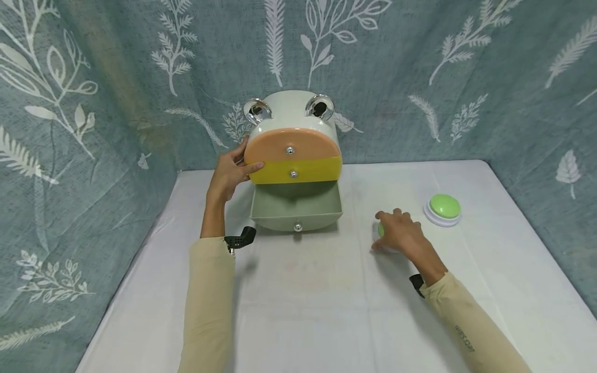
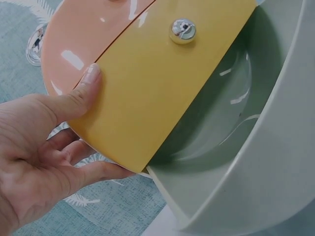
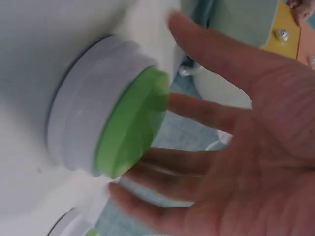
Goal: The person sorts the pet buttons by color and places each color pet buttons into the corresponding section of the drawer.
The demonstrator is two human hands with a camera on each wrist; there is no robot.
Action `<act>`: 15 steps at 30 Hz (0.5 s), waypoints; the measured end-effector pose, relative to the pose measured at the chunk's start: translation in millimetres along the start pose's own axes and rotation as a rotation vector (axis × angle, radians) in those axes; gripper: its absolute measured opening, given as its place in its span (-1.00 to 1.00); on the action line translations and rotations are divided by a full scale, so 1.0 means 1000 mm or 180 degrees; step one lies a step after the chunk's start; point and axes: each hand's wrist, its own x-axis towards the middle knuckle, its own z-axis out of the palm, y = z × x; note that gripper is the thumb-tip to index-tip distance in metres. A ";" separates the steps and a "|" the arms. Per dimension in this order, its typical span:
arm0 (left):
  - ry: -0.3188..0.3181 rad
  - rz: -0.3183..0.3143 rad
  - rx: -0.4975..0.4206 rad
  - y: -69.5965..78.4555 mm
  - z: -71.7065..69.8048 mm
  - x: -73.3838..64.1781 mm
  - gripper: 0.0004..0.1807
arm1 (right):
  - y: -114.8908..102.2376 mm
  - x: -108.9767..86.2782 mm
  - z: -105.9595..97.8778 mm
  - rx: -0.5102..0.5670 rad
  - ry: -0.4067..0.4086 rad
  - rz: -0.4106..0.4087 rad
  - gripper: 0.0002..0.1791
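A small frog-shaped drawer cabinet (image 1: 294, 111) with silver-ringed eyes stands at the back of the table. Its orange drawer (image 1: 268, 145) and yellow drawer (image 1: 322, 170) are closed, while the green bottom drawer (image 1: 275, 224) is pulled out, its visible inside bare. My left hand (image 1: 226, 173) grips the cabinet's left side, thumb on the yellow front and fingers round the edge. My right hand (image 1: 401, 230) hovers with spread fingers over a round push button (image 3: 133, 123) with a green top and white base. From the head view, that hand hides most of the button.
A second green-topped push button (image 1: 444, 207) sits farther back on the right. White cloth covers the table (image 1: 303, 311). Behind and beside it hangs a blue-green leaf-patterned curtain (image 1: 387, 77), close behind the cabinet.
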 end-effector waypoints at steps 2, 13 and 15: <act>-0.0007 0.0032 -0.0006 0.001 -0.001 0.001 -0.06 | 0.003 -0.002 0.000 -0.0042 -0.0115 0.0077 -0.05; -0.0041 0.0065 -0.0036 -0.001 0.001 0.000 -0.05 | 0.009 0.003 -0.001 0.0118 -0.0102 0.0019 -0.20; -0.0031 0.0068 -0.0033 0.000 0.000 0.000 -0.06 | 0.005 0.003 -0.005 0.0159 0.0011 -0.0073 -0.21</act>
